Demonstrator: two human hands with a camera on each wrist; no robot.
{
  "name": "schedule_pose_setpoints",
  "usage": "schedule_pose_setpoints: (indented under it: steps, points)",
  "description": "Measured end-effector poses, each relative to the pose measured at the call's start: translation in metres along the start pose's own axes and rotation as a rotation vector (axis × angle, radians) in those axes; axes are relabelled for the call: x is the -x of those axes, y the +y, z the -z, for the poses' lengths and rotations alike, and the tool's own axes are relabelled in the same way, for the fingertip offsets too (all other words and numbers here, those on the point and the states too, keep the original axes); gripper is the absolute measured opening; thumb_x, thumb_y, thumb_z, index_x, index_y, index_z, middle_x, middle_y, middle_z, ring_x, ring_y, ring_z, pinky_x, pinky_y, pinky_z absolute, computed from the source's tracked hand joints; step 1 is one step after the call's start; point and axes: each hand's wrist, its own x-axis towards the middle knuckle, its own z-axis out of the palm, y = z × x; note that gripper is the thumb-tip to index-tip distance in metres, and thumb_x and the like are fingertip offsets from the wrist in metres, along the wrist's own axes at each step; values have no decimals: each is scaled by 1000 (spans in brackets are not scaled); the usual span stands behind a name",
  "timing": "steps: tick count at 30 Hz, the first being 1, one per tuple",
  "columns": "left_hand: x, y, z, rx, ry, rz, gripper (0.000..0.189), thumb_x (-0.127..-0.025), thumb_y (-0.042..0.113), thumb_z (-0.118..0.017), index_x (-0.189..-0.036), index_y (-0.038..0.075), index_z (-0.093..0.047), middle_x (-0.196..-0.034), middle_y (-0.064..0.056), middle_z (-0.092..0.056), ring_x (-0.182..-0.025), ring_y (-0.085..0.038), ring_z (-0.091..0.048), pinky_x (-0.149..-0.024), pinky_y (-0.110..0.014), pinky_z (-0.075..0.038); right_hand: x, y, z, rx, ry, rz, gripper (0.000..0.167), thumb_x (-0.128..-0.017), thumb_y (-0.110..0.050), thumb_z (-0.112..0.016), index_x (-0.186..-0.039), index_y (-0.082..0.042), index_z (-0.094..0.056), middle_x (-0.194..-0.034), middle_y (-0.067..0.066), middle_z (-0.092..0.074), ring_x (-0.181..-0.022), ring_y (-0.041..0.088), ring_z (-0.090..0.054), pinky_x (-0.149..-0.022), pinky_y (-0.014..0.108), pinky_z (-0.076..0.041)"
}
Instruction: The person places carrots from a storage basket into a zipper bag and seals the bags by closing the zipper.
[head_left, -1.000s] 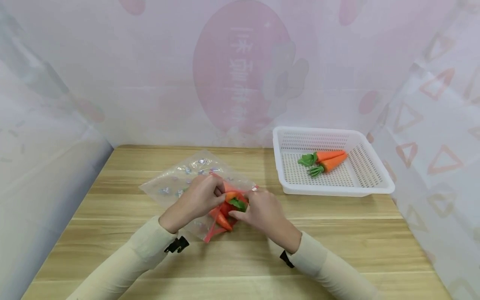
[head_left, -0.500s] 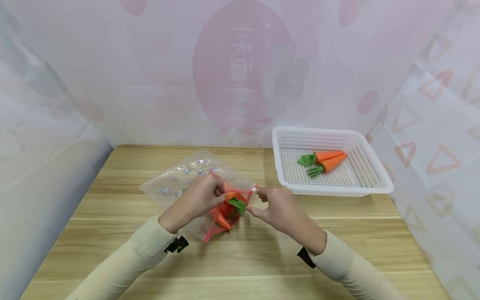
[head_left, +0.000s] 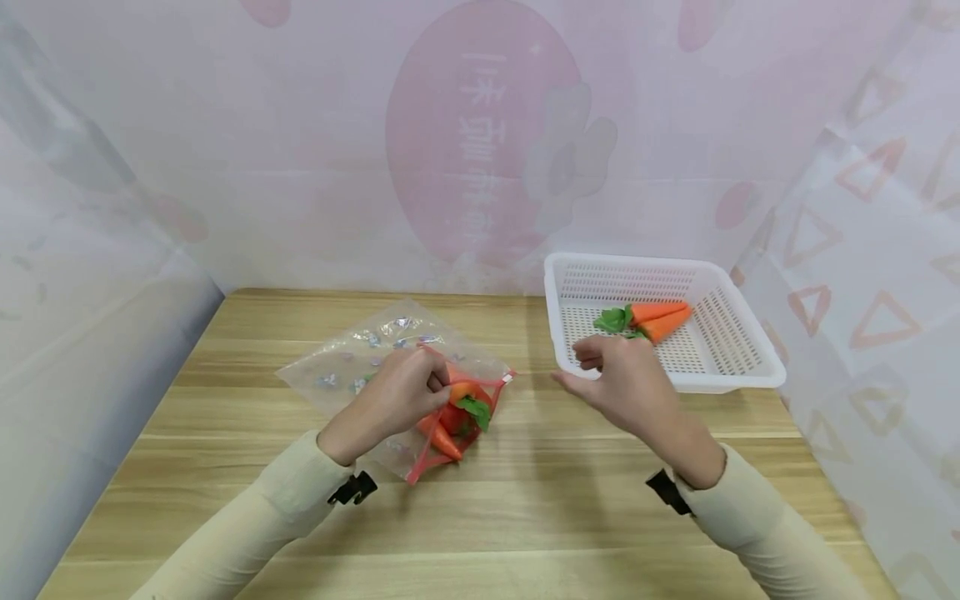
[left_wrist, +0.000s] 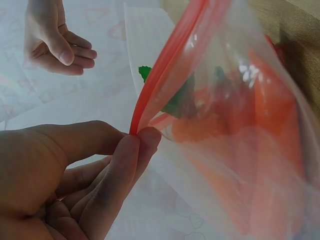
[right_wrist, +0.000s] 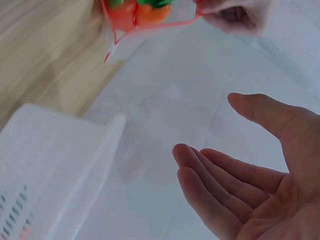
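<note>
My left hand (head_left: 401, 392) pinches the red zip edge (left_wrist: 150, 92) of a clear zip bag (head_left: 337, 358) between thumb and forefinger, holding its mouth apart. Inside the bag are a carrot (head_left: 446, 442) by the lower edge, an orange carrot top with green leaves (head_left: 476, 410) at the mouth, and a round red piece (right_wrist: 121, 16) beside it. The plastic blurs the deeper contents. My right hand (head_left: 633, 383) holds nothing; its thumb and fingers are spread apart, close over the front left rim of a white basket (head_left: 553, 312). In the basket lie two carrots (head_left: 660, 315), their leaves partly hidden by the hand.
The bag lies on a wooden table (head_left: 480, 533), left of the basket. A printed cloth wall (head_left: 300, 208) stands right behind the table, with more cloth on both sides. The basket sits near the back right, beside the right cloth.
My right hand has left the bag's mouth and moved right to the basket, its fingers holding nothing. The left hand keeps its pinch on the bag; the green leaves now show at the mouth.
</note>
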Motion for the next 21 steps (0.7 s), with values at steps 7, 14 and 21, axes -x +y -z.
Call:
schedule_pose_setpoints:
  steps: [7,14,21]
  points:
    - [0,1,-1,10,-4,0,15,-85,-4,-69,-79,8,-76,-79,-1,-76,-70,-6,-68,-66,-25,-59,-10,25,28,-17,-19,-67,35,-87,-27,-86,-104,2,-80,-97,19,-81,-87,31,-81,-80,49,-65]
    - [-2,0,-1,8,-1,0,16,-85,-4,-69,-78,9,-76,-78,0,-76,-70,-6,-67,-67,-25,-59,-24,52,45,35,-25,-116,23,-90,-29,-83,-90,-6,-80,-86,10,-82,-85,28,-80,-82,47,-61]
    - [-2,0,-1,7,9,-4,16,-84,-4,-68,-77,8,-75,-78,0,-75,-68,-6,-66,-70,-27,-59,-40,74,57,36,-100,-224,40,-91,-32,-81,-103,6,-80,-97,23,-80,-81,31,-79,-63,32,-58]
